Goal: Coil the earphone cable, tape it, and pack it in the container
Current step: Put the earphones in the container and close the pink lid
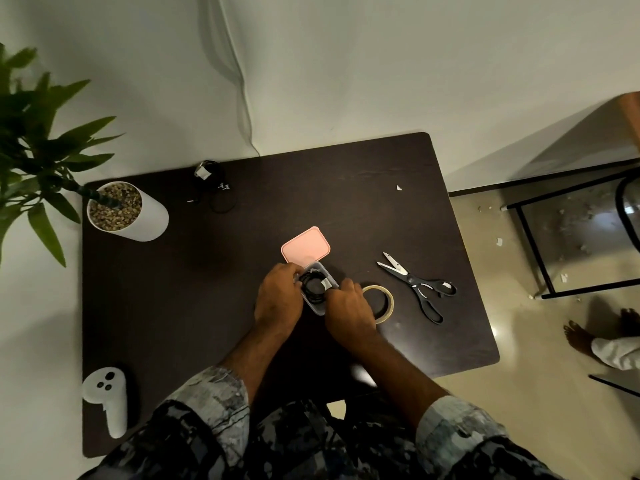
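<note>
A black coiled earphone cable (312, 287) with a pale strip of tape around it lies inside a small clear container (319, 308) at the middle of the dark table (173, 289). The container's pink lid (305, 244) lies just behind it. My left hand (277, 299) grips the container's left side, fingers at the coil. My right hand (348, 306) holds the container's right side, fingertips touching the coil. A tape roll (388, 303) sits right of my right hand, partly hidden by it. Black scissors (419, 287) lie further right, blades apart.
A white plant pot (138, 220) with pebbles stands at the back left. Another black cable bundle (213, 185) lies at the back edge. A white controller (109, 396) rests at the front left corner. A person's bare feet (588, 334) and a glass side table (571, 237) are on the floor at right.
</note>
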The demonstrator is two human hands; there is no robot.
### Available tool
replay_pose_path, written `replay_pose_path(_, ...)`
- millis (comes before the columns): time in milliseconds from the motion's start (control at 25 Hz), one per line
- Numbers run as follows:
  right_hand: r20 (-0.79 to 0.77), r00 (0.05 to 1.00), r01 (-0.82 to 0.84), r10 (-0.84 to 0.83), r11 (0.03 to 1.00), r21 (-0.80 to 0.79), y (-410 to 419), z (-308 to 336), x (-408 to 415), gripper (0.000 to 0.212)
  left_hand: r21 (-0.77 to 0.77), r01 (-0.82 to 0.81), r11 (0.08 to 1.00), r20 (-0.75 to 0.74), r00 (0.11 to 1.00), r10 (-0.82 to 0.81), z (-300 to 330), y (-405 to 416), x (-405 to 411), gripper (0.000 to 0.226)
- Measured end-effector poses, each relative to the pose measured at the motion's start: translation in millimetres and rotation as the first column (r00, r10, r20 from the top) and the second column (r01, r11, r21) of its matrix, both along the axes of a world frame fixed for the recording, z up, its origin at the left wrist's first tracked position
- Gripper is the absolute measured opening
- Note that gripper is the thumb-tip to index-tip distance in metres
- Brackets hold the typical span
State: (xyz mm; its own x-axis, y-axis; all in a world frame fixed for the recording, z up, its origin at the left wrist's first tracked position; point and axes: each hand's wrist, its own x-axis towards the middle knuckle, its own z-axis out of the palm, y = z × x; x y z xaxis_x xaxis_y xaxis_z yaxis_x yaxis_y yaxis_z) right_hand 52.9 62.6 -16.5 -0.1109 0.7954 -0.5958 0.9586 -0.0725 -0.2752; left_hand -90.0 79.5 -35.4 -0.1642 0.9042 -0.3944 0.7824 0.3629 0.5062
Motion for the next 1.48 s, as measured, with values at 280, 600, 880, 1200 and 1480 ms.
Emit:
replay_pose_path(280, -0.152, 0.969, 0.219, -0.195, 0.962, 0.163, -4.1, -9.2, 8.8, 0.022, 0.008, 0.049, 0.999, -0.167, 0.985, -0.047, -6.4, 52.5, 1.8, 0.042)
replay_pose_path(600, -0.282, 0.893, 0.398, -0.352, 0.908, 0.127, -5.9, -27.7, 11.0, 0.020, -0.107, 0.029, 0.994, -0.275, 0.960, -0.058, -37.0, 77.7, -8.5, 0.055)
replay_pose_path(880, -0.286, 0.893, 0.390, -0.346, 0.914, 0.112, 5.6, -34.7, 11.7, 0.016, -0.096, -0.149, 0.984, -0.005, 0.989, 0.150, -43.3, 82.0, -20.7, 0.051)
replay_pose_path(1200, -0.565, 0.374, 0.779, -0.736, 0.580, -0.239, 30.2, -14.0, -2.5, 0.039, 0.339, 0.060, 0.939, -0.051, 0.998, -0.046, 9.0, 32.6, 0.1, 0.016)
replay_pose_path(1480, -0.612, 0.170, 0.742, -0.773, 0.508, -0.436, 35.6, -7.5, 1.8, 0.032, 0.475, 0.283, 0.833, -0.092, 0.958, -0.273, 5.2, -5.0, 5.2, 0.025)
